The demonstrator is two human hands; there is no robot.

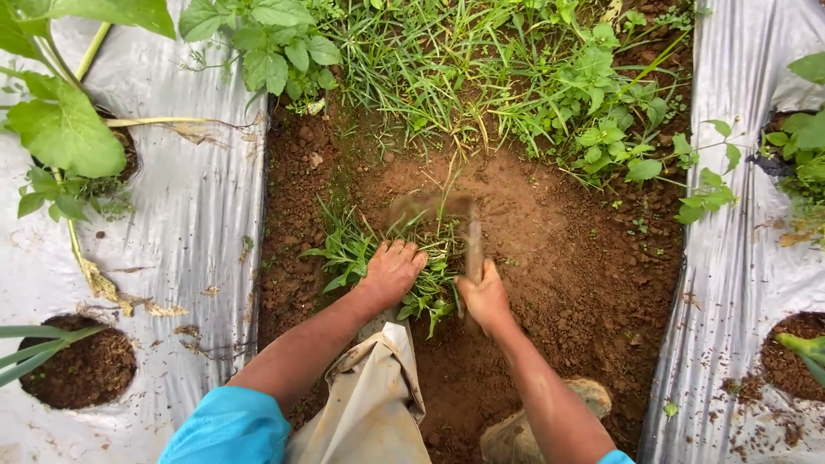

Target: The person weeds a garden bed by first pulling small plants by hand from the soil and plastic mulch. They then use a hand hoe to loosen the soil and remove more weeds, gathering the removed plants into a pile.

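At the far left, silver plastic mulch sheet covers the bed, with round planting holes of dark soil and broad-leaved plants growing through them. Next comes the bare soil furrow, reddish-brown and crumbly, with a thick patch of grass and weeds at its far end.

The left hand presses down on a loose weed clump lying in the middle of the furrow; its fingers are spread and curled over the leaves, gripping them. Just to the right, the right hand is closed round the handle of a small hoe, whose blade is blurred with motion and sits right at the clump, just beyond the left fingertips.

The risk I judge greatest: the blade works very close to the left fingers, so a short or glancing stroke could strike them. A wide stroke could also tear the plastic edge on either side.

Further right lies a 2nd silver mulch sheet with more planted holes. No packages, labels or signs show anywhere; the plain sheets bear no markings.
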